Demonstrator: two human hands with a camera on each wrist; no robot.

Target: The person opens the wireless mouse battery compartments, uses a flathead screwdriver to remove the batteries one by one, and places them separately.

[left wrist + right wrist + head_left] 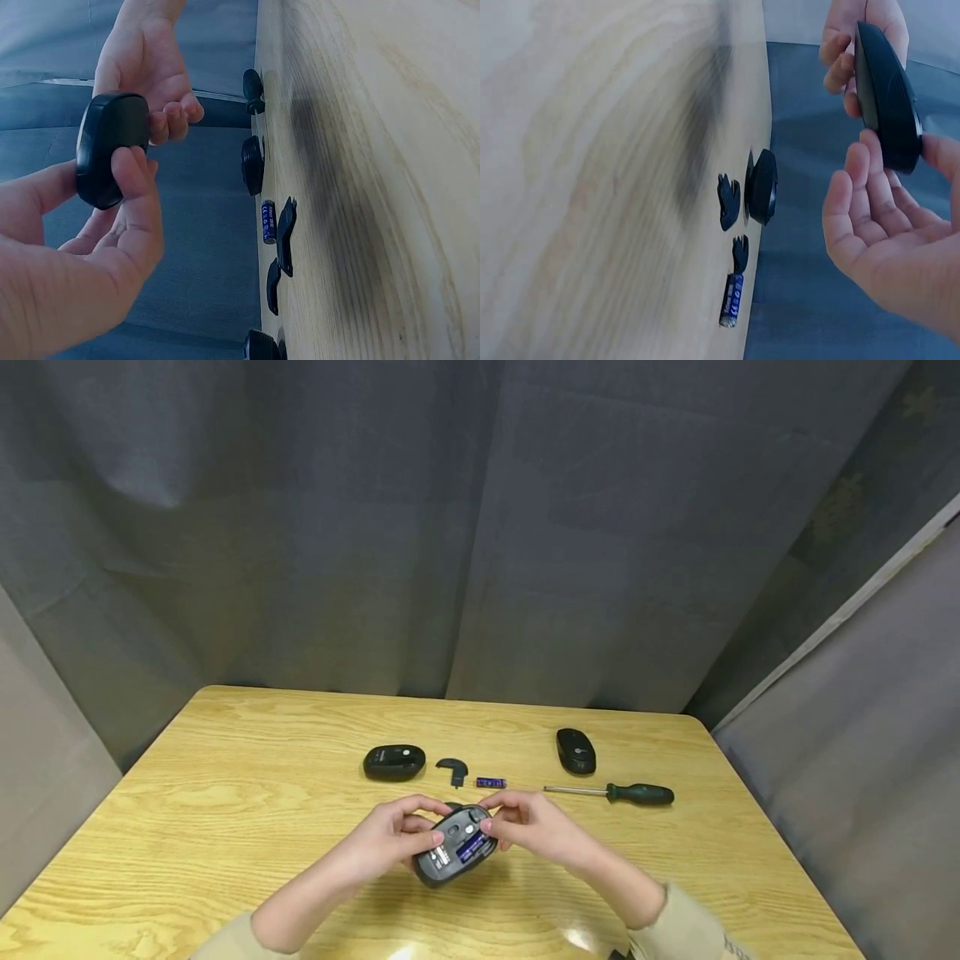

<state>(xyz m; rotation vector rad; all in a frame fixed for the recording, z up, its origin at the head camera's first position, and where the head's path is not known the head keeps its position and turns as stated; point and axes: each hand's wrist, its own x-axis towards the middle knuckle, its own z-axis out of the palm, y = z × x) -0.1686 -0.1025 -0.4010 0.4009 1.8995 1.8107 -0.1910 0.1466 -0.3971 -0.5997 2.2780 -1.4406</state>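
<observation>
A black computer mouse [452, 842] is held above the table with its underside turned up, tilted. A blue battery [472, 846] lies in its uncovered compartment. My left hand [386, 838] grips the mouse's left side, thumb on the underside. At the other end my right hand [534, 828] pinches the edge, its thumb beside the battery's upper end. In both wrist views the mouse [112, 150] hangs between the hands, and its battery side is hidden there. Just beyond the hands, a loose blue battery [491, 783] and a black battery cover [454, 770] lie on the table.
A second mouse [393, 762] lies underside up at back left, a third mouse [576, 752] at back right. Before that one is a green-handled screwdriver [641, 794]. Another dark cover [286, 236] lies near the battery. Grey curtain [480, 527] stands behind the wooden table [262, 793].
</observation>
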